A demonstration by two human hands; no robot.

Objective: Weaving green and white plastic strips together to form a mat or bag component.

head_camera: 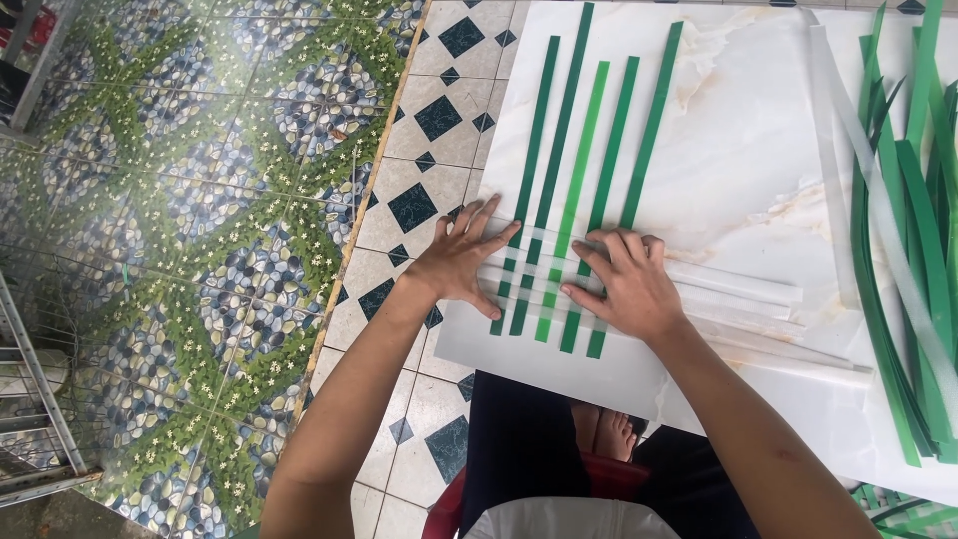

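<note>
Landmark: white marble-patterned slab surface (738,130).
Weave: five long green plastic strips (564,190) lie near the slab's left edge, crossed by translucent white strips (728,289).
Left hand (461,262): fingers spread, grip apart, pressing flat on the weave's left edge.
Right hand (627,284): grip apart, flat on the crossings.
Spare pile: loose green strips (913,250) at the slab's right side.

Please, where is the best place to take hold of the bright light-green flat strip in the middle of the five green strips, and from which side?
Probably its free far end, approached from above at the top of the white marbled board. There the light-green flat strip lies bare and clear of its neighbours. Its near part is woven among translucent white strips and pressed by the left hand and right hand.
</note>
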